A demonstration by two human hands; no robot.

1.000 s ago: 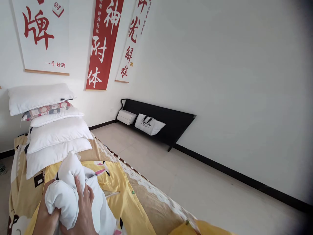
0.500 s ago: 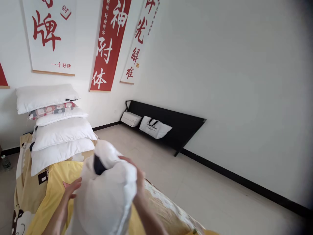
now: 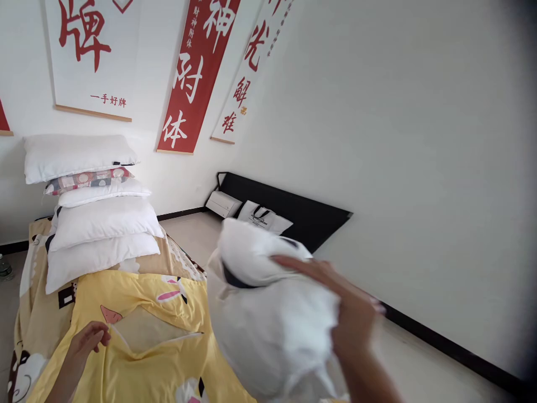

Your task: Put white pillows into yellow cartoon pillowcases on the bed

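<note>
A bunched, folded white pillow (image 3: pixel 268 319) with a dark navy patch hangs over the right side of the bed. My right hand (image 3: pixel 352 296) is closed on its right side, blurred by motion, with some fingers hidden in the folds. On the bed lies a yellow cartoon-print pillowcase (image 3: pixel 146 369), its zip-edged opening gaping and showing a pale inside. My left hand (image 3: pixel 89 340) is by the left end of that opening, fingers loosely bent and apart, holding nothing. Whether its fingertips touch the yellow cloth, I cannot tell.
Several pillows (image 3: pixel 104 218) are stacked at the bed's far end, on a beige patterned sheet (image 3: pixel 39 274). A black folding cot (image 3: pixel 319 218) leans at the right wall with a white bag (image 3: pixel 264 217) and a white box (image 3: pixel 224 204). A bottle (image 3: pixel 5 267) stands on the floor, left.
The white pillow has moved right, carried by my right hand. My left hand has come off it and moved left and down, uncovering the yellow pillowcase's opening. The view has shifted slightly.
</note>
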